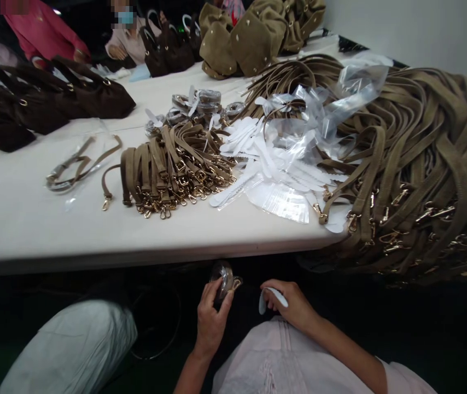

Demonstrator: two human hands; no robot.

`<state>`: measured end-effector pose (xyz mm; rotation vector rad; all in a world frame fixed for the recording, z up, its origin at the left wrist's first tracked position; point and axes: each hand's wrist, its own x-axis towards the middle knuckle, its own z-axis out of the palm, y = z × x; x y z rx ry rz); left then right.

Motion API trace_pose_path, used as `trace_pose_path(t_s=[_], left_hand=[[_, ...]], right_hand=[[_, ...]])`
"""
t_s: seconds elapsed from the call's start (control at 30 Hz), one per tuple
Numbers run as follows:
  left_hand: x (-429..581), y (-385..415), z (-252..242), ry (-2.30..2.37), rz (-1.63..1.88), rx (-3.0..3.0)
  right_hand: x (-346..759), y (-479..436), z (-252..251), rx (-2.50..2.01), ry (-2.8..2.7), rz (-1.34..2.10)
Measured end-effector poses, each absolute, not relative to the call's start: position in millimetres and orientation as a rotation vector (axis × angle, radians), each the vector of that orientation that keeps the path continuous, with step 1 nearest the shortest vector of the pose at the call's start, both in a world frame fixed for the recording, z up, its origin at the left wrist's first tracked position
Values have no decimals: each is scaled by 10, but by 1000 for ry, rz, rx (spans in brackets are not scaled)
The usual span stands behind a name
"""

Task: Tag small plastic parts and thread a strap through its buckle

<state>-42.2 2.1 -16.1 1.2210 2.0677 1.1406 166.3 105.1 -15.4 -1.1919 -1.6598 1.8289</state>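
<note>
Below the table's front edge, my left hand (211, 314) grips a coiled strap (222, 273) in clear plastic, a gold clasp showing at its right side. A short way to the right, my right hand (289, 303) is closed around a curved white strip (276, 298) that looks like paper or foam. On the table ahead lies a bunch of short brown straps (168, 169) with gold clasps. Beside it spreads a pile of white strips (266, 158) mixed with clear plastic bags (324, 109). Several wrapped coils (204, 104) are stacked behind the short straps.
Long brown straps (422, 137) heap over the table's right side and hang past its edge. A loose strap in plastic (77, 167) lies left on the white table (73, 230). Dark handbags (65, 98) and olive bags (254, 41) stand farther back. Other people (47, 27) are across the table.
</note>
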Motion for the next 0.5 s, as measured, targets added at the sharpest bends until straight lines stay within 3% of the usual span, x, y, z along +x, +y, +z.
trace_pose_path(t_s=[0.13,0.3,0.5], left_hand=[[-429,-9,-7,2079,1163,1045],[-425,-75,164,2122,1200,1072],[-266,-81,169,2150,1285,1351]], right_hand=[[1409,1156,-75,-1286,-1065,1940],[1144,1135,-90,-1275,-872,2005],[966,938,-153,-1089,-220,2400]])
